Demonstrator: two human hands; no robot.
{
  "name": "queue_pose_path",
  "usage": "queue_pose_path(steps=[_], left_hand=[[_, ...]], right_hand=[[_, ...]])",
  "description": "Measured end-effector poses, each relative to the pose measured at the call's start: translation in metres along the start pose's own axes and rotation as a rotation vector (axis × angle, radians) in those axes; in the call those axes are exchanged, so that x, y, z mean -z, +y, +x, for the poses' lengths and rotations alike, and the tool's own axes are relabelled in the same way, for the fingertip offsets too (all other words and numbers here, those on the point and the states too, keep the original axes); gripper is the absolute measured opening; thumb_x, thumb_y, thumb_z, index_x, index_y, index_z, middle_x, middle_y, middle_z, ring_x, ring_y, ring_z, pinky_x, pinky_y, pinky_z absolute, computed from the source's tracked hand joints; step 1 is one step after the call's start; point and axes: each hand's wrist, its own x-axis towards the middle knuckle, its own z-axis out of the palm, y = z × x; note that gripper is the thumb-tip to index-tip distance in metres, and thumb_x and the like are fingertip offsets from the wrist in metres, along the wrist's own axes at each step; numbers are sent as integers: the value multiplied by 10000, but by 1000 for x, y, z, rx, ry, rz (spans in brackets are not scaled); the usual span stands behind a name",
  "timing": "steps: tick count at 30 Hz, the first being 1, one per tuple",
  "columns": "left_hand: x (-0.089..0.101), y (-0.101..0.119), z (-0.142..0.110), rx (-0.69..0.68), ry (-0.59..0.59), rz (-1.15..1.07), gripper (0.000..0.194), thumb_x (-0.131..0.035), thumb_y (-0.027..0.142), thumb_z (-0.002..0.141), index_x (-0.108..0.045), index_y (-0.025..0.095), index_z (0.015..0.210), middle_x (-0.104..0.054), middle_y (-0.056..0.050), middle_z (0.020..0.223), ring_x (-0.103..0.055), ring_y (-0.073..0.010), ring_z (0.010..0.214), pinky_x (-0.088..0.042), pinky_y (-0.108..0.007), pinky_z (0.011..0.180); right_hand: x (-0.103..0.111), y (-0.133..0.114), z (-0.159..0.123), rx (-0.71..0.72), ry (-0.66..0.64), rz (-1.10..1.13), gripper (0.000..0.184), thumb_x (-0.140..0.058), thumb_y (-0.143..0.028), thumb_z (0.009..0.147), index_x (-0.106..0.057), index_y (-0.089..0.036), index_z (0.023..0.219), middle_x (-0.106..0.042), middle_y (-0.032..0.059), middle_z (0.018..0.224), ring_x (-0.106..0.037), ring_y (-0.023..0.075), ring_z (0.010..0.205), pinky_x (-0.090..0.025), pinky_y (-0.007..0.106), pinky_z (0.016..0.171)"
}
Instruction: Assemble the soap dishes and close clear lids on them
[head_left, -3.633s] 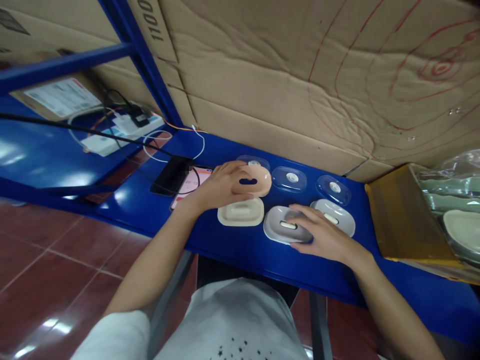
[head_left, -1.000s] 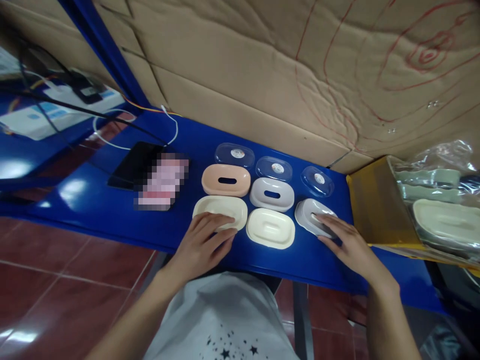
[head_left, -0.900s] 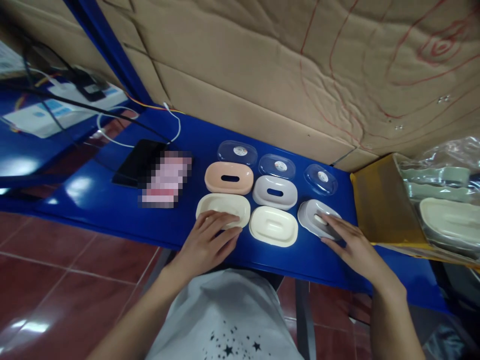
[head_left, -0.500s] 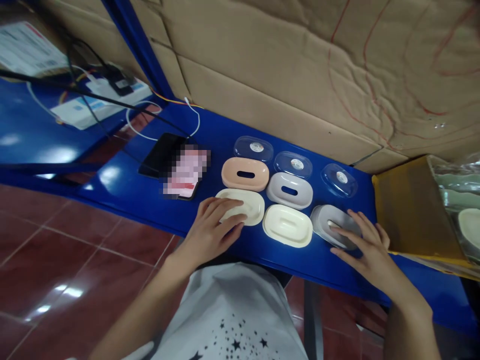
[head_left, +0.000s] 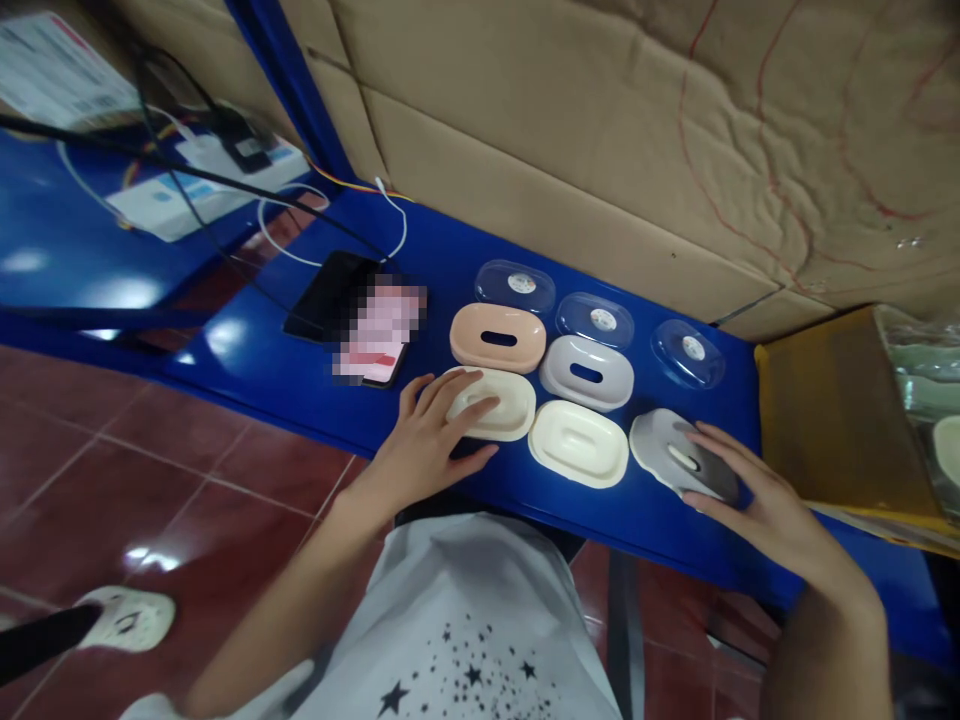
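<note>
My left hand (head_left: 431, 440) lies with spread fingers on a cream oval tray (head_left: 514, 412), partly covering it. My right hand (head_left: 757, 495) grips the right end of a grey oval soap dish (head_left: 675, 450), thumb at the near side and fingers at the far side. A cream piece shows through the slot of this dish. Between the hands lies another cream tray (head_left: 579, 445) with a raised middle. Behind are a peach slotted dish (head_left: 480, 322) and a pale grey slotted dish (head_left: 570, 352). Three clear lids with round stickers, one a right-hand lid (head_left: 675, 358), lie farther back.
A phone (head_left: 382, 330) and a black object (head_left: 322, 290) lie at the left of the blue shelf (head_left: 247, 350). White and black cables run to a power strip (head_left: 161, 205). A cardboard box (head_left: 832, 410) stands on the right. Another person's shoe (head_left: 135, 618) shows at lower left.
My right hand has moved from over the grey soap dish to a grip on its right end, and the dish has shifted and tilted. My left hand has barely moved. A shoe has appeared.
</note>
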Motion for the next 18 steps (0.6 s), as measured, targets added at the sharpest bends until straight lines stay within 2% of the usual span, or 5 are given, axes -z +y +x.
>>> queue_pose_path(steps=[2, 5, 10, 15, 18], left_hand=[[0, -1, 0, -2, 3, -6, 465, -696, 377, 1032, -572, 269, 1467, -551, -185, 1578, -507, -398, 1487, -367, -616, 1201], [-1, -1, 0, -19, 17, 0, 472, -706, 344, 1026, -561, 272, 1469, -558, -190, 1571, -524, -400, 1473, -381, -619, 1188], [-2, -1, 2, -28, 32, 1, 454, -706, 309, 1025, -557, 274, 1452, -581, -190, 1537, -557, -401, 1439, -404, -628, 1166], [-2, -1, 3, -27, 24, -1, 444, -705, 304, 1027, -551, 283, 1442, -571, -188, 1546, -546, -398, 1453, -407, -624, 1168], [-2, -1, 4, -38, 25, -1, 432, -701, 307, 1030, -555, 276, 1435, -571, -193, 1543, -551, -401, 1450, -412, -624, 1166]], right_hand=[[11, -1, 5, 9, 24, 34, 682, -761, -571, 944, -543, -385, 1563, -522, 76, 1670, -524, 382, 1522, -418, 618, 1274], [22, -1, 21, 18, 47, 20, 555, -741, -580, 956, -647, -379, 1465, -548, 66, 1644, -541, 376, 1507, -415, 606, 1277], [19, -1, 34, 45, 18, -3, 409, -704, -589, 981, -773, -360, 1312, -534, 66, 1652, -534, 387, 1510, -434, 604, 1261], [19, -4, 20, 65, 25, -30, 451, -694, -535, 1004, -692, -378, 1427, -550, 71, 1633, -475, 374, 1554, -423, 619, 1263], [25, -5, 26, 93, 189, -68, 510, -738, -507, 972, -642, -355, 1449, -522, 98, 1634, -480, 377, 1544, -404, 615, 1275]])
